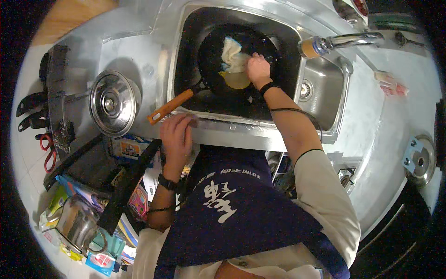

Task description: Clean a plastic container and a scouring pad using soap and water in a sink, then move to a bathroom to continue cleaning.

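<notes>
A dark wok [216, 42] with a wooden handle [170, 106] lies in the large sink basin [223, 113]. The handle rests across the basin's front-left rim. Inside the wok my right hand [258, 69] has its fingers curled on a crumpled whitish cloth [232, 50] with blue edging. Beside the cloth shows something yellow [237, 81], which I cannot identify exactly. My left hand [177, 136], slightly blurred, hovers over the sink's front edge just below the handle's end. Its fingers are loosely bent, the thumb is apart, and nothing shows in it.
A chrome faucet [348, 40] reaches over the smaller basin [324, 80] on the right. On the left counter sits a steel bowl with a lid [111, 103]. Knives [33, 104] and red-handled scissors [48, 153] hang at far left. Packages and a steel pot [75, 223] are at lower left.
</notes>
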The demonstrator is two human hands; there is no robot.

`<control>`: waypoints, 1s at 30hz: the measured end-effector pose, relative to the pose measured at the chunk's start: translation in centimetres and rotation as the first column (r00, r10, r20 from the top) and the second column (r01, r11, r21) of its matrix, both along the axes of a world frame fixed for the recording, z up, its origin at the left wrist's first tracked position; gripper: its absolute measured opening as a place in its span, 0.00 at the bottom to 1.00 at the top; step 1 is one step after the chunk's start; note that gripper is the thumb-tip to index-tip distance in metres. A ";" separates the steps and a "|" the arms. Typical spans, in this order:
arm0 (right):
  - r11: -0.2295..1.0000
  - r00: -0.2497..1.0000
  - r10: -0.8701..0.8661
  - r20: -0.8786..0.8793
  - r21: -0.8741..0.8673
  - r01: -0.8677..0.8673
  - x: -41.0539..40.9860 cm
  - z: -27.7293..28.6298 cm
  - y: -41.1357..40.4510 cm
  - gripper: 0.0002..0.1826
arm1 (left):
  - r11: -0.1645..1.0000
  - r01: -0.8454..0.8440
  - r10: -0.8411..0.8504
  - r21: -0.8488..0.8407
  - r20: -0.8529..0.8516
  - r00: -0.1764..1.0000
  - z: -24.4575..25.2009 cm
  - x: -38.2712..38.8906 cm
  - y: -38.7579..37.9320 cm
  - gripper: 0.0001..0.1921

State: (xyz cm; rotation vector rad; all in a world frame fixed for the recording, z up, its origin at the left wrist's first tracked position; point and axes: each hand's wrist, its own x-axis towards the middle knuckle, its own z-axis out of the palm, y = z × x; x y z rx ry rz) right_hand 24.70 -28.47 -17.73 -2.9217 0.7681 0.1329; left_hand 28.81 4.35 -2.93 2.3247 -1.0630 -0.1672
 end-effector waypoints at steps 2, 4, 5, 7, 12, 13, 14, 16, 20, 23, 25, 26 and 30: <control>1.000 0.999 0.011 -0.040 0.005 -0.011 0.6 -0.9 -0.2 0.08 | 1.000 -0.003 0.003 0.009 -0.010 1.000 0.4 0.0 -0.1 0.12; 1.000 0.997 0.018 -0.079 0.005 -0.018 0.7 -1.4 -0.3 0.08 | 1.000 -0.016 0.016 -0.002 -0.042 0.999 0.4 0.0 -0.1 0.12; 0.998 0.994 0.033 -0.108 0.047 -0.028 1.0 -0.9 -0.1 0.07 | 1.000 -0.020 0.020 -0.001 -0.044 0.999 0.5 -0.1 0.0 0.12; 0.996 0.990 0.046 -0.135 0.081 -0.035 0.7 0.5 0.0 0.06 | 0.999 -0.018 0.016 -0.030 -0.066 0.998 0.7 -0.1 -0.1 0.12; 0.995 0.975 0.070 0.210 0.057 -0.084 -1.9 9.8 0.4 0.06 | 0.994 -0.071 0.069 -0.086 -0.023 0.997 1.6 -0.2 -0.6 0.11; 0.992 0.950 0.073 0.305 0.078 -0.101 -2.3 11.6 0.3 0.06 | 0.991 -0.076 0.075 -0.107 -0.014 0.997 1.8 0.0 -0.8 0.11; 0.992 0.947 0.079 0.311 0.068 -0.105 -2.7 13.3 0.5 0.06 | 0.990 -0.079 0.079 -0.117 -0.008 0.997 2.2 0.0 -1.0 0.11; 0.992 0.914 0.009 0.406 0.113 -0.060 -3.5 15.6 0.8 0.06 | 0.982 -0.098 0.098 -0.165 -0.006 0.995 2.5 0.2 -1.5 0.11; 0.997 0.930 0.068 0.362 0.000 -0.073 -5.3 14.8 0.8 0.05 | 0.973 -0.089 0.087 -0.213 -0.019 0.996 2.5 0.4 -2.4 0.11; 0.991 0.982 0.131 0.139 -0.017 -0.130 -7.5 8.9 0.0 0.04 | 0.967 -0.039 0.033 -0.250 -0.031 0.999 1.8 0.8 -3.6 0.11; 0.992 0.991 0.123 0.046 -0.009 -0.122 -8.2 7.1 -0.1 0.05 | 0.956 -0.020 0.010 -0.293 -0.036 0.999 1.9 0.9 -4.3 0.10; 0.993 0.993 0.116 0.038 -0.017 -0.115 -8.3 7.1 0.0 0.04 | 0.956 -0.013 0.002 -0.295 -0.036 0.999 1.9 1.0 -4.5 0.10; 0.995 0.994 0.079 0.075 -0.066 -0.074 -7.6 9.3 0.1 0.04 | 0.962 -0.022 0.025 -0.272 0.009 1.000 1.3 1.1 -4.8 0.11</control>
